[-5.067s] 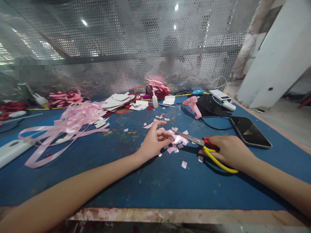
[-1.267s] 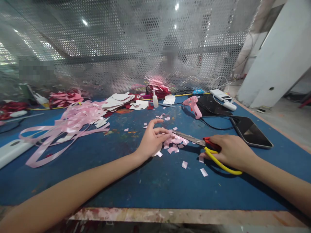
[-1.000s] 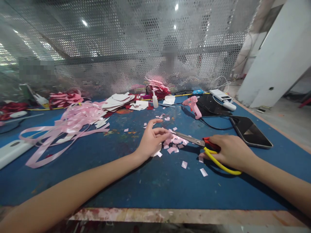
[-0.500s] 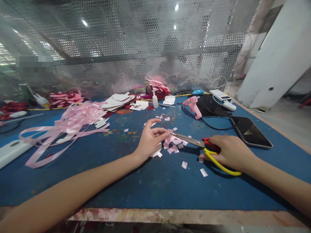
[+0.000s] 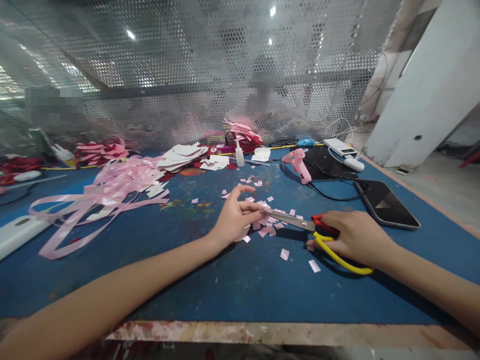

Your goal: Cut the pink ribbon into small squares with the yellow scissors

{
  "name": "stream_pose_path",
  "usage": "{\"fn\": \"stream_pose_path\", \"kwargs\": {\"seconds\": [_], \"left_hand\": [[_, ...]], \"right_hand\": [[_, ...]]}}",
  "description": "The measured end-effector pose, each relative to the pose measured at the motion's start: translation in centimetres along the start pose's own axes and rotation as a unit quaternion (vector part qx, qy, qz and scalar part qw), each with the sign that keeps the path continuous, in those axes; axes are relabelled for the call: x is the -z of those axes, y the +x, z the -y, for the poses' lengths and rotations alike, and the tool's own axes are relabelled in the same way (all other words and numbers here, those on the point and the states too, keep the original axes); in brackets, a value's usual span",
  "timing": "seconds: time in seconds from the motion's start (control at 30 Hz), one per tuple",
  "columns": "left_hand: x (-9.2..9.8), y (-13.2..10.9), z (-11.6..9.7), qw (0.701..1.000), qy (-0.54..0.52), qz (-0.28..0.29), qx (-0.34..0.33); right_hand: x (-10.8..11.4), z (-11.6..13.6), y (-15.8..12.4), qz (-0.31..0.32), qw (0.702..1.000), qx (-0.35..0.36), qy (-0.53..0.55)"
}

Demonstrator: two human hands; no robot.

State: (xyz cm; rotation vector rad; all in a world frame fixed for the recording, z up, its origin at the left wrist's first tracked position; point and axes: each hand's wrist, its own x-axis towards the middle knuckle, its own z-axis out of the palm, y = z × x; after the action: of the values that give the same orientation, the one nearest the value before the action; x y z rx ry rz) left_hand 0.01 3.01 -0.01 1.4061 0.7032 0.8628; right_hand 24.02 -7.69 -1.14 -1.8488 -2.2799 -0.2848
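Note:
My right hand point(image 5: 352, 235) grips the scissors point(image 5: 290, 219) by their red and yellow handles, with the blades nearly closed and pointing left. Their tip reaches the fingertips of my left hand point(image 5: 236, 217). Thumb and a finger of that hand are pinched together, and whatever lies between them is too small to make out; the index finger is raised and curved. Beneath the blades, small pink cut pieces point(image 5: 267, 230) lie scattered on the blue table point(image 5: 180, 295). Part of a pale round thing point(image 5: 243, 234) shows under my left hand.
Pink ribbon point(image 5: 120, 182) is heaped at the left, with white sheets point(image 5: 183, 155) behind it. A small bottle point(image 5: 239, 154), a pink glue gun point(image 5: 299, 165) with a black cable, and a tablet-like device point(image 5: 388, 202) lie farther back and right. A perforated screen point(image 5: 168, 75) stands behind.
My left hand has shifted slightly right, and the scissors' blades have come down and closer together at its fingertips. The right hand has barely moved.

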Motion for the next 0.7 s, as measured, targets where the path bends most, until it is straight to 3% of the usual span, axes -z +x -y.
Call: {"fn": "stream_pose_path", "kwargs": {"seconds": [0.37, 0.6, 0.7], "left_hand": [[-0.01, 0.0, 0.22, 0.999, 0.025, 0.019, -0.024], [-0.1, 0.07, 0.13, 0.999, 0.011, -0.007, -0.031], [-0.02, 0.17, 0.06, 0.999, 0.01, -0.024, -0.026]], "right_hand": [[-0.14, -0.54, 0.34, 0.016, 0.999, -0.035, 0.002], [0.19, -0.71, 0.02, -0.062, 0.996, -0.058, 0.005], [0.34, -0.39, -0.08, -0.049, 0.997, -0.052, 0.01]]}}
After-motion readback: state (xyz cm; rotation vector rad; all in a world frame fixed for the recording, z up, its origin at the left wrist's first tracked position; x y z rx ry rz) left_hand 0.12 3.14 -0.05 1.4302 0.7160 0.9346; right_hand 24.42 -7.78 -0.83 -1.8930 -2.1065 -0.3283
